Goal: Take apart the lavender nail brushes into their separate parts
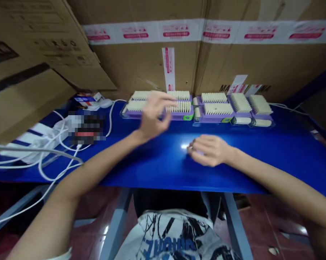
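Observation:
My left hand [153, 117], a little blurred by motion, hovers at a purple-based tray [167, 115] carrying rows of short cream bristle-like pegs. Its fingers are spread with a gap to the thumb, and nothing shows between them; whether it touches the pegs I cannot tell. Lower and to the right, my right hand [209, 150] rests near the blue tabletop with curled fingers. Something small and dark shows at its fingertips, too blurred to name. Beyond it stands a similar purple unit [214, 118] with cream pegs, and right of that are two blocks, a pegged block [241, 103] and another pegged block [260, 104].
Behind the blue table [157, 166] rises a large cardboard box [141, 65] sealed with printed tape. At left lie a white power strip [35, 142], tangled white cables [67, 169] and a small box [88, 99]. The table's front edge is close to my lap.

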Demonstrator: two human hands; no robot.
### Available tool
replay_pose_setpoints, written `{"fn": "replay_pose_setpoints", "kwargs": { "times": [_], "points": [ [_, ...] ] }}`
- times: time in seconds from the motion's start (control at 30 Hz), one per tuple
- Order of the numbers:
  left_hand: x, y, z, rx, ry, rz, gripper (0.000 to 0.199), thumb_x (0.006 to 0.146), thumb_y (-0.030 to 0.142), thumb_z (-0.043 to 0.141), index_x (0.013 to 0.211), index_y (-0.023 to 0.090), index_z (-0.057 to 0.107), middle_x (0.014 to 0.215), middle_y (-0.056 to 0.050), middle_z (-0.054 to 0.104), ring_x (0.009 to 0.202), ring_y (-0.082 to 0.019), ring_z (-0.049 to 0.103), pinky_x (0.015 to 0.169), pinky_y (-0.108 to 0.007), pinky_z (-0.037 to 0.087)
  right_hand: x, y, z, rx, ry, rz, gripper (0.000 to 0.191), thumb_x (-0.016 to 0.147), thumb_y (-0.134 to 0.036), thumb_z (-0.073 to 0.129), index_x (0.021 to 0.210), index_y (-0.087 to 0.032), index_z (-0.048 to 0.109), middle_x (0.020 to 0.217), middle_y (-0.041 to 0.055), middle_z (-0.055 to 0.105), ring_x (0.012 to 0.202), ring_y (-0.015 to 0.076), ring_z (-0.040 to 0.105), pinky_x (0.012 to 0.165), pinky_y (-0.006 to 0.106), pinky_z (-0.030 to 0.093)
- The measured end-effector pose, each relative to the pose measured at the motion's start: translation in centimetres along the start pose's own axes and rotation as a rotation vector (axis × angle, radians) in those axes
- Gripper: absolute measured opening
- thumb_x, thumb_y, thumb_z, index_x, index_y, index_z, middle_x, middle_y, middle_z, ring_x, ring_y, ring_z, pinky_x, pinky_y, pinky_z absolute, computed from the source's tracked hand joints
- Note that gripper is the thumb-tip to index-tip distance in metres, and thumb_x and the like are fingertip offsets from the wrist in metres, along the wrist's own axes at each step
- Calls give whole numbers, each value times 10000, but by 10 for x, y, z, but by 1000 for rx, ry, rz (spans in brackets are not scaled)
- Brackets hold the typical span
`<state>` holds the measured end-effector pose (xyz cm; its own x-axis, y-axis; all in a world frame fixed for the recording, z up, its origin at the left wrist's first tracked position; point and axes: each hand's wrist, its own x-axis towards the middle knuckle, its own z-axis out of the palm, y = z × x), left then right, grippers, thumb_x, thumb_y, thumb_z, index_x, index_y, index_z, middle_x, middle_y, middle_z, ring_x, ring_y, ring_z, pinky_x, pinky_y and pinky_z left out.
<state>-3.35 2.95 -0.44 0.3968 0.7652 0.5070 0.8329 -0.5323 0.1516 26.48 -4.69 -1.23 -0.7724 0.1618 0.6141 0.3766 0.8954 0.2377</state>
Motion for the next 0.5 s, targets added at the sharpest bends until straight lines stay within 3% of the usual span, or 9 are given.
{"fn": "replay_pose_setpoints", "kwargs": {
  "times": [0.03, 0.1, 0.17, 0.23, 0.4, 0.5],
  "points": [
    [2, -22, -5, -3, 2, -5, 542, 1012, 646, 745, 1411, 283, 694, 1518, -145, 640, 1462, -428, 568, 1258, -647, 500, -8, 16, -3, -37, 26, 27, 108, 1097, -258, 655, 1089, -220, 756, 996, 33, 803, 819, 162, 739, 726, 302, 617],
    [5, -72, -18, 5, 38, -54, 575, 1025, 678, 690, 1433, 273, 668, 1516, -163, 623, 1480, -441, 540, 1271, -672, 468, -27, 49, -11, -134, 64, 148, 184, 1047, -164, 593, 976, -243, 744, 821, 4, 787, 677, 158, 714, 607, 303, 550],
    [3, -114, -30, 27, 60, -111, 586, 1066, 687, 592, 1444, 244, 655, 1507, -190, 615, 1480, -442, 535, 1275, -681, 452, -46, 77, -17, -205, 57, 315, 192, 1002, -154, 590, 956, -242, 755, 780, 1, 796, 636, 173, 733, 581, 314, 535],
    [-4, -141, -39, 30, -43, -89, 632, 1084, 699, 527, 1479, 219, 642, 1503, -200, 616, 1506, -435, 526, 1313, -668, 414, -61, 93, -19, -236, 49, 422, 176, 962, -152, 622, 952, -232, 778, 814, 22, 837, 655, 199, 772, 589, 326, 540],
    [-15, -153, -47, 48, -266, -115, 832, 1038, 621, 661, 1731, 234, 411, 1728, -215, 446, 1593, -423, 485, 1316, -588, 444, -72, 96, -13, -254, 32, 532, 196, 946, -163, 630, 974, -218, 816, 841, 59, 868, 681, 228, 801, 606, 342, 530],
    [-12, -159, -51, 128, -334, -123, 946, 974, 582, 761, 1753, 203, 378, 1690, -229, 525, 1592, -470, 469, 1315, -607, 424, -70, 94, -10, -249, 3, 552, 191, 933, -187, 625, 943, -229, 812, 818, 42, 857, 677, 221, 797, 608, 331, 536]
  ]
}}
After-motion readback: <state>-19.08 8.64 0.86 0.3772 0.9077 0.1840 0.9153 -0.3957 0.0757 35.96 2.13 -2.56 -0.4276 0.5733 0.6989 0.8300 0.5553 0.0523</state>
